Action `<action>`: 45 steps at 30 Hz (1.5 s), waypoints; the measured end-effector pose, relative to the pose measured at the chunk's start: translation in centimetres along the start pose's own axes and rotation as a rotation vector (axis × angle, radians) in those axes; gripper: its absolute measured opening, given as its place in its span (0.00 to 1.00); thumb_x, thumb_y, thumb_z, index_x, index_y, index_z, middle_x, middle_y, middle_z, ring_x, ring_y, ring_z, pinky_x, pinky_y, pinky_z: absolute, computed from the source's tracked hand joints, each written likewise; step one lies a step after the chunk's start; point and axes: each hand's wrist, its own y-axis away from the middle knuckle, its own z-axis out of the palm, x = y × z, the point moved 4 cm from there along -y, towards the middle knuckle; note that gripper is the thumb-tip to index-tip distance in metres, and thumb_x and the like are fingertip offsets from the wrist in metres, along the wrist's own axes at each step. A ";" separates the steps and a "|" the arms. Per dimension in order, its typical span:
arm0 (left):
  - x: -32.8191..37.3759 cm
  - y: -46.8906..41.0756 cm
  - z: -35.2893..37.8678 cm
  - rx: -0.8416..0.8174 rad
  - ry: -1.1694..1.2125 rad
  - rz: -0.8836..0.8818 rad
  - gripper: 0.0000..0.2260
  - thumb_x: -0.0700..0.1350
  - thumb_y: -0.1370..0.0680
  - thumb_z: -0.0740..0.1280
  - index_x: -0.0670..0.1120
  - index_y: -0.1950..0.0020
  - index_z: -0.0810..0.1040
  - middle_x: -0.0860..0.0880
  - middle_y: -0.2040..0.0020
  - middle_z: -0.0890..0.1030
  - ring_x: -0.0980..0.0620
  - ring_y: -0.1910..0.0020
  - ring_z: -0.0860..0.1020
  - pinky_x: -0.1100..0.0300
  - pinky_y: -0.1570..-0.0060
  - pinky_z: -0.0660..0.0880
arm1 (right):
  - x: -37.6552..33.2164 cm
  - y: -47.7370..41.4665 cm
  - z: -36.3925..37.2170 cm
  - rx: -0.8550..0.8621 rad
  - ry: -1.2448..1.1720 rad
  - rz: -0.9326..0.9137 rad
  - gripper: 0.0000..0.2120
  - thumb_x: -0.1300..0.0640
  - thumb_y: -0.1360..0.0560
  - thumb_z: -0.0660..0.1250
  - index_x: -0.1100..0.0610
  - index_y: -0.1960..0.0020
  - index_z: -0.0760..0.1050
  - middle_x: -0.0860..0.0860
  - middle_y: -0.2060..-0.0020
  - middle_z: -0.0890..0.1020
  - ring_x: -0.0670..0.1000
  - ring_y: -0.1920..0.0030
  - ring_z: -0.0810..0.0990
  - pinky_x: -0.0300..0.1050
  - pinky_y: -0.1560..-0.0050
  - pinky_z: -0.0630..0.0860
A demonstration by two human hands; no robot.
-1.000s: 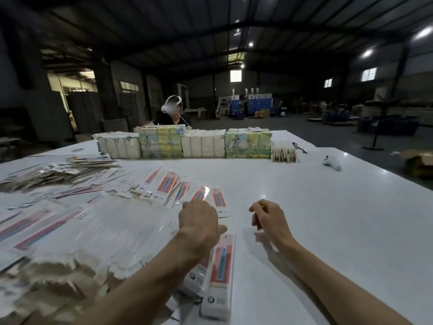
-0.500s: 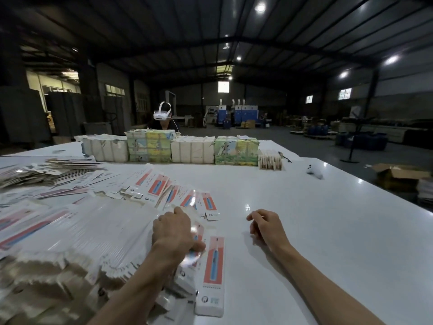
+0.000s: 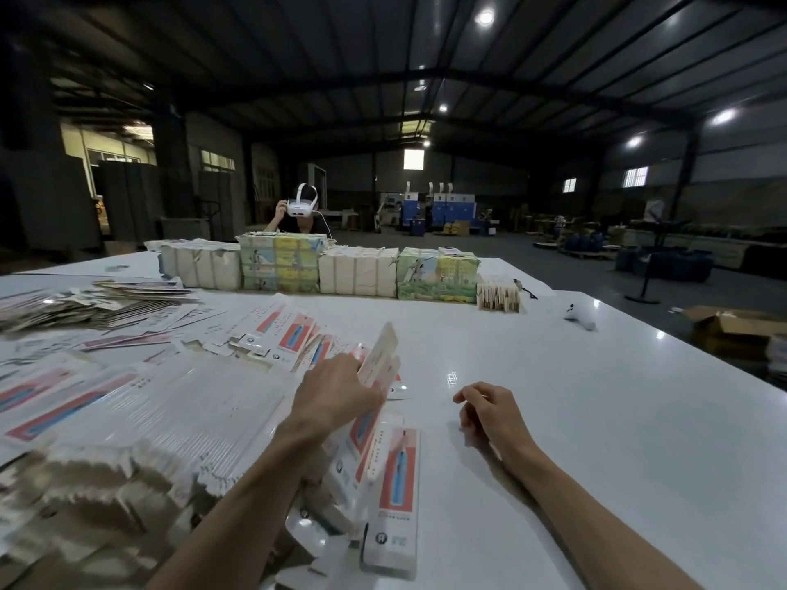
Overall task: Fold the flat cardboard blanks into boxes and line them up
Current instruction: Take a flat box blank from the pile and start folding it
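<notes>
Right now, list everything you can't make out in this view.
Head view only:
- How the left hand grips the blank: fingers hidden behind its back.
- Small print on the box: too small to read.
- Pile: blurred, cut off at the bottom-left edge; no count.
- White object on the table: too small to identify.
- Person opposite: body hidden by stacks.

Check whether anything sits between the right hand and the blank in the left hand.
Nothing visible does. The left hand grips the blank tilted up off the pile, and only bare table lies between it and the right hand. A folded box lies nearer, outside that gap.
</notes>
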 end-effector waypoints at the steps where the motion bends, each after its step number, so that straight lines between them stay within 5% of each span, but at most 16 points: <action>1: 0.8 -0.2 -0.2 -0.020 0.086 0.027 0.10 0.53 0.22 0.74 0.52 0.44 0.79 0.52 0.52 0.85 0.54 0.63 0.86 0.63 0.66 0.81 | 0.0 -0.1 0.0 0.002 0.001 0.002 0.12 0.62 0.17 0.62 0.63 0.54 0.81 0.58 0.71 0.81 0.57 0.71 0.76 0.54 0.65 0.74; 5: 4.7 -1.3 1.1 -0.214 0.611 0.033 0.09 0.50 0.21 0.74 0.47 0.44 0.81 0.48 0.56 0.87 0.53 0.64 0.87 0.64 0.71 0.80 | 0.1 -0.3 0.0 0.007 -0.040 0.022 0.12 0.62 0.16 0.62 0.65 0.54 0.81 0.59 0.70 0.81 0.57 0.71 0.75 0.51 0.67 0.71; 9: 7.3 -2.3 6.6 -0.446 1.017 -0.153 0.14 0.46 0.20 0.74 0.42 0.38 0.80 0.40 0.49 0.87 0.43 0.52 0.87 0.49 0.50 0.85 | -0.2 -0.2 -0.3 -0.004 -0.157 -0.016 0.11 0.68 0.18 0.62 0.71 0.53 0.81 0.66 0.62 0.84 0.62 0.66 0.81 0.42 0.70 0.78; 12: 7.6 -2.4 10.3 -0.463 1.146 -0.237 0.13 0.44 0.20 0.73 0.42 0.37 0.79 0.42 0.56 0.87 0.45 0.59 0.87 0.51 0.58 0.85 | -0.3 -0.1 -0.7 -0.034 -0.209 -0.034 0.12 0.75 0.20 0.58 0.70 0.53 0.80 0.65 0.59 0.86 0.60 0.63 0.88 0.44 0.64 0.84; 19: 5.2 -2.6 12.8 -0.472 1.269 -0.209 0.18 0.48 0.21 0.74 0.40 0.34 0.79 0.42 0.51 0.88 0.45 0.59 0.87 0.55 0.62 0.83 | 1.1 -1.4 -1.1 0.011 -0.255 0.047 0.14 0.60 0.15 0.62 0.70 0.50 0.80 0.61 0.63 0.84 0.56 0.66 0.83 0.45 0.68 0.79; 26: 5.2 -3.2 12.4 -0.393 1.392 -0.256 0.24 0.61 0.14 0.57 0.42 0.44 0.82 0.43 0.60 0.87 0.46 0.67 0.86 0.56 0.69 0.82 | -3.1 -2.3 -3.5 0.189 0.058 -0.313 0.06 0.57 0.13 0.62 0.55 0.41 0.78 0.51 0.54 0.82 0.49 0.55 0.81 0.45 0.54 0.81; 30: 5.2 -3.1 12.3 -0.374 1.383 -0.293 0.23 0.57 0.12 0.55 0.42 0.51 0.80 0.43 0.67 0.86 0.47 0.73 0.85 0.58 0.77 0.79 | -4.6 -3.3 -3.0 0.098 0.295 -0.390 0.10 0.56 0.14 0.63 0.56 0.35 0.77 0.48 0.43 0.79 0.45 0.47 0.80 0.36 0.51 0.77; 34: 4.7 -3.5 12.5 -0.320 1.328 -0.330 0.18 0.55 0.12 0.58 0.43 0.49 0.79 0.46 0.69 0.85 0.50 0.75 0.84 0.61 0.77 0.78 | -2.1 -2.8 -1.3 -0.061 0.264 -0.358 0.11 0.56 0.14 0.64 0.58 0.36 0.79 0.51 0.41 0.73 0.51 0.45 0.83 0.41 0.58 0.84; 39: 5.1 -3.7 13.1 -0.350 1.253 -0.309 0.19 0.58 0.12 0.56 0.46 0.48 0.79 0.46 0.67 0.86 0.50 0.72 0.85 0.60 0.75 0.79 | -1.9 -3.4 -2.2 -0.052 0.279 -0.312 0.17 0.53 0.15 0.65 0.56 0.28 0.76 0.51 0.41 0.70 0.50 0.45 0.82 0.42 0.60 0.85; 45: 5.4 -4.0 13.9 -0.467 1.290 -0.226 0.27 0.64 0.14 0.53 0.45 0.40 0.81 0.41 0.55 0.88 0.43 0.60 0.88 0.54 0.65 0.84 | -2.4 -3.2 -3.1 -0.006 0.319 -0.344 0.13 0.53 0.15 0.66 0.54 0.32 0.79 0.53 0.42 0.69 0.49 0.43 0.79 0.37 0.57 0.83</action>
